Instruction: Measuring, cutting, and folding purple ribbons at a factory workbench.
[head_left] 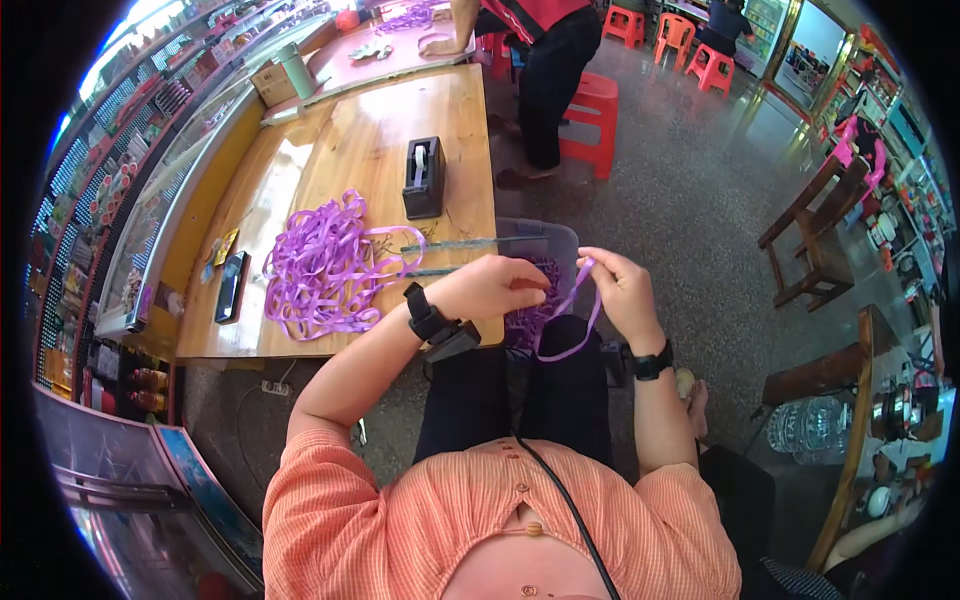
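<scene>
My right hand pinches a purple ribbon strip between thumb and fingers. The strip hangs in a loop over my lap, its lower bend near my right thigh. To its left, my left hand is closed with thumb and fingertips together, facing the right hand; what lies between them is hidden. Beneath both hands stands a translucent plastic bin holding many purple pieces. On the table, left of my left hand, lies a tangled heap of purple ribbon. Two thin dark rods reach past the table edge toward the bin.
A black tape dispenser stands on the wooden table, with a phone at its left side. Beyond, another person leans at a pink-topped table near a red stool. A wooden chair stands to the right.
</scene>
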